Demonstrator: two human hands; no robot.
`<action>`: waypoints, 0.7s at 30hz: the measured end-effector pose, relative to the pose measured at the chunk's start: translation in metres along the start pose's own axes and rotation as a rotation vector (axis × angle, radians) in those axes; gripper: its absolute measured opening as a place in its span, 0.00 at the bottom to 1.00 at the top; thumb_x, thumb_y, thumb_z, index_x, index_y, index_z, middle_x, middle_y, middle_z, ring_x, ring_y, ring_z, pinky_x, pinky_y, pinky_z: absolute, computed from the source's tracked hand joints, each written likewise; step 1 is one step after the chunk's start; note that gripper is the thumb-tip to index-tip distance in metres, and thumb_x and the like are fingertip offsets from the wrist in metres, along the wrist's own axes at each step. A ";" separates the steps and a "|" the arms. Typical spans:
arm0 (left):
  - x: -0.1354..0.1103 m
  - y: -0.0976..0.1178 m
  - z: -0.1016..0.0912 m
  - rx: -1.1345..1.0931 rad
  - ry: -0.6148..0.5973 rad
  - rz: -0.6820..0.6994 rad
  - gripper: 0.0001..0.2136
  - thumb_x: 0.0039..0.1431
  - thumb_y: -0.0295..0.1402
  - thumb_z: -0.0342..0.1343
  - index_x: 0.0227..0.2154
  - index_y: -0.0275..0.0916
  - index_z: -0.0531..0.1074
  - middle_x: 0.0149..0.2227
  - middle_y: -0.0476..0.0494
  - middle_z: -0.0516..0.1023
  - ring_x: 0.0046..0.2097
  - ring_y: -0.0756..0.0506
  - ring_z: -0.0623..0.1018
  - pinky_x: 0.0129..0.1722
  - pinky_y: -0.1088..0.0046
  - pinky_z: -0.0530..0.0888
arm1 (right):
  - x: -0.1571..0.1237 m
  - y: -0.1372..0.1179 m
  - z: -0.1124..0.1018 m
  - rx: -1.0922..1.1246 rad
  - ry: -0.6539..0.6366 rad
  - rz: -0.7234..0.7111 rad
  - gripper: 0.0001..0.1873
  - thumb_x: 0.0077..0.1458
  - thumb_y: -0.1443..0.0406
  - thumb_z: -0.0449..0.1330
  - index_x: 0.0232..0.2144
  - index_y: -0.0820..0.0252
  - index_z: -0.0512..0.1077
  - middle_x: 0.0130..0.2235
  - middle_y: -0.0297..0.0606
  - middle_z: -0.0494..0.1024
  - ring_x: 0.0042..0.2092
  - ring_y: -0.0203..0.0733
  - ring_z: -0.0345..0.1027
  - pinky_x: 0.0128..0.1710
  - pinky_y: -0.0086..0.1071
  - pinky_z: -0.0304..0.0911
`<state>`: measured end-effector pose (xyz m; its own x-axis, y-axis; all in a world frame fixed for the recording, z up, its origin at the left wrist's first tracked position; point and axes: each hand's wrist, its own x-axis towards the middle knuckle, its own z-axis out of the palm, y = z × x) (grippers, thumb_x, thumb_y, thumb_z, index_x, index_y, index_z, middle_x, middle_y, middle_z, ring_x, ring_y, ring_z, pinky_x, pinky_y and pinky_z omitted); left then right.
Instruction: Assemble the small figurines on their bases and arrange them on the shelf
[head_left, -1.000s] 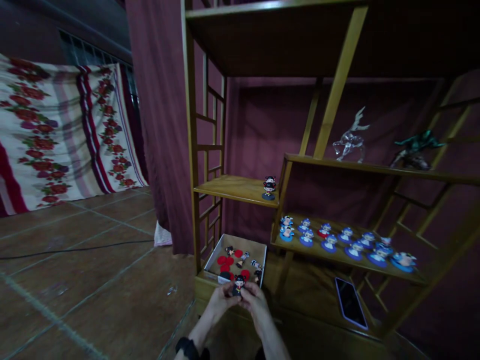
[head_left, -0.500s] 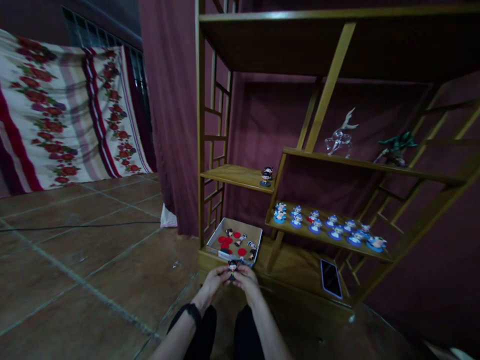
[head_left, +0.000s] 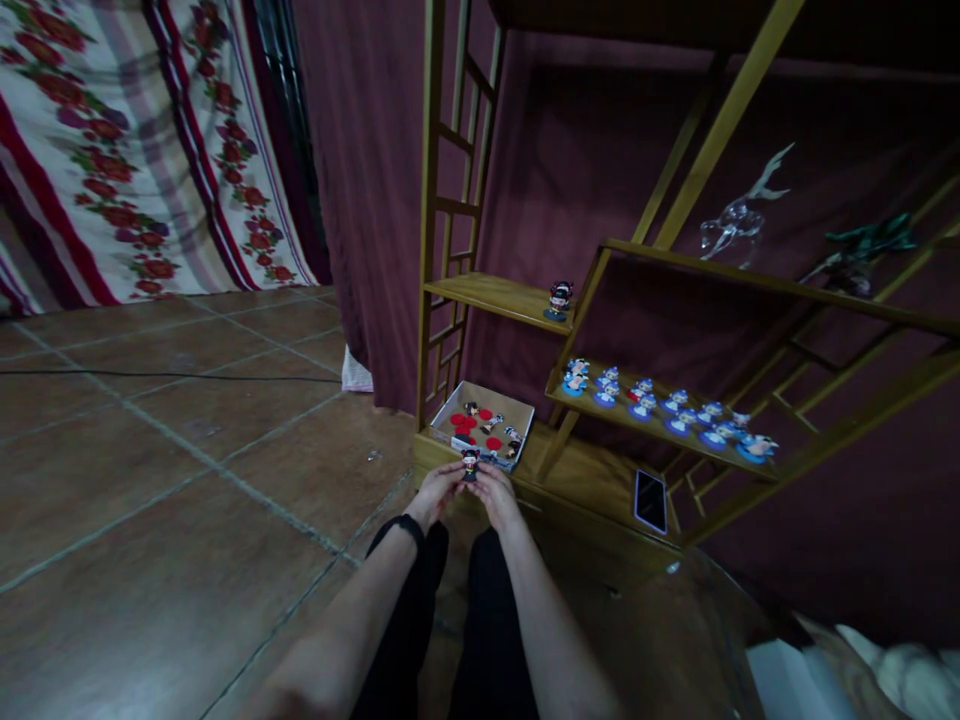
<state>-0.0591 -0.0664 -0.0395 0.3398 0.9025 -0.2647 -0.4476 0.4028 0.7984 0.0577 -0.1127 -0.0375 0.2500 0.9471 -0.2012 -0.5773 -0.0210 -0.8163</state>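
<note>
My left hand (head_left: 439,490) and my right hand (head_left: 493,492) are together in front of me, fingers pinched on a small black-haired figurine (head_left: 470,463) held upright between them. Just beyond them an open cardboard box (head_left: 517,412) sits on the bottom board of a wooden shelf unit (head_left: 585,475); it holds red round bases and several loose figurines. A single matching figurine (head_left: 559,299) stands on the left middle shelf.
A row of several blue-based figurines (head_left: 660,405) lines the lower right shelf. A phone (head_left: 649,500) lies on the bottom board. A glass deer (head_left: 739,215) and a dark green figure (head_left: 862,245) stand on the upper shelf. Tiled floor spreads left, with a floral cloth (head_left: 112,150) behind.
The view has pulled back and tilted down, so my arms and legs show more and the shelf looks farther. Both hands keep holding the figurine together.
</note>
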 end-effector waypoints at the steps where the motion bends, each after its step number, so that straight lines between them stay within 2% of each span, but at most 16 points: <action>1: 0.001 -0.001 0.000 0.000 0.006 -0.002 0.09 0.41 0.22 0.62 0.30 0.31 0.75 0.25 0.43 0.77 0.24 0.53 0.73 0.24 0.80 0.69 | 0.000 0.000 0.000 0.004 0.007 0.008 0.16 0.36 0.67 0.65 0.33 0.61 0.71 0.29 0.35 0.77 0.31 0.37 0.71 0.35 0.32 0.66; 6: 0.004 -0.005 0.000 0.009 0.034 -0.004 0.06 0.41 0.22 0.62 0.27 0.30 0.74 0.22 0.45 0.76 0.22 0.54 0.72 0.22 0.81 0.68 | 0.001 0.003 -0.001 -0.016 0.052 0.038 0.16 0.37 0.66 0.64 0.34 0.61 0.70 0.26 0.34 0.77 0.28 0.36 0.71 0.32 0.30 0.65; 11: 0.004 -0.008 0.003 0.015 0.055 0.005 0.08 0.40 0.21 0.62 0.28 0.30 0.75 0.24 0.43 0.77 0.22 0.54 0.72 0.23 0.81 0.68 | 0.003 0.005 -0.001 -0.043 0.104 0.044 0.18 0.36 0.63 0.66 0.34 0.61 0.70 0.25 0.34 0.77 0.26 0.35 0.70 0.28 0.28 0.64; 21: 0.001 -0.004 0.003 0.031 0.070 0.012 0.06 0.40 0.21 0.63 0.25 0.30 0.75 0.23 0.43 0.77 0.22 0.54 0.72 0.24 0.80 0.67 | 0.002 0.006 -0.003 -0.061 0.024 0.026 0.15 0.36 0.63 0.67 0.30 0.61 0.71 0.28 0.35 0.77 0.29 0.35 0.71 0.30 0.28 0.65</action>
<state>-0.0544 -0.0678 -0.0415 0.2754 0.9160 -0.2916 -0.4252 0.3881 0.8176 0.0572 -0.1121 -0.0448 0.2550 0.9379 -0.2352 -0.5352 -0.0657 -0.8422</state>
